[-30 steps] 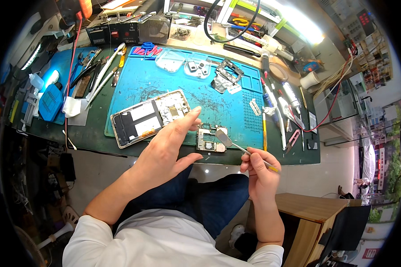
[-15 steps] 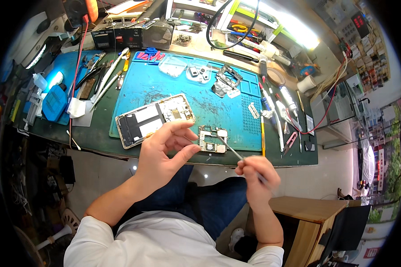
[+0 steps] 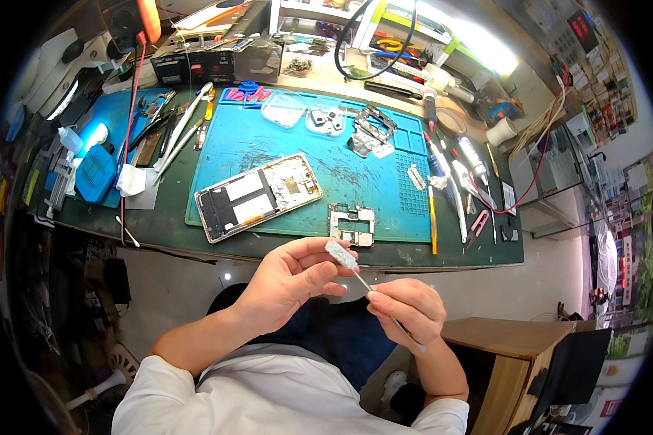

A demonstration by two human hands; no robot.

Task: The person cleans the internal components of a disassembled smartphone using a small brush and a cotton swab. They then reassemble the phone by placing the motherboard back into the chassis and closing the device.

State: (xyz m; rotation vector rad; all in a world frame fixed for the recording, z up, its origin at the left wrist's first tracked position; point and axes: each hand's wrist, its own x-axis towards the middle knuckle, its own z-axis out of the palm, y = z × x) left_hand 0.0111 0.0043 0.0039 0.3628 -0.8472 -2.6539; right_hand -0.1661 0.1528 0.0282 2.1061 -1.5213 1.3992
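My right hand [image 3: 406,312] pinches a thin metal tool [image 3: 363,279], raised at a slant below the desk's front edge, with a grey, flat rectangular piece [image 3: 340,255] at its upper end. My left hand [image 3: 297,279] is cupped beside that piece, fingers loosely curved and apart; I cannot tell whether they touch it. On the blue mat's [image 3: 254,135] front part lie an opened phone body [image 3: 257,194], showing black and white inner panels, and a bare circuit board [image 3: 352,225] to its right.
Clear plastic trays [image 3: 325,118], metal phone parts [image 3: 374,134] and pink-and-blue tools [image 3: 248,94] lie along the mat's back. Pens and syringes [image 3: 471,159] line the right side, cutting pliers [image 3: 479,225] too. Another blue mat [image 3: 96,174] sits left. A wooden cabinet [image 3: 504,333] stands below right.
Both hands have come down toward me from the phone and board. The tool's tip has left the board and is now beside my left fingers, which have curled more.
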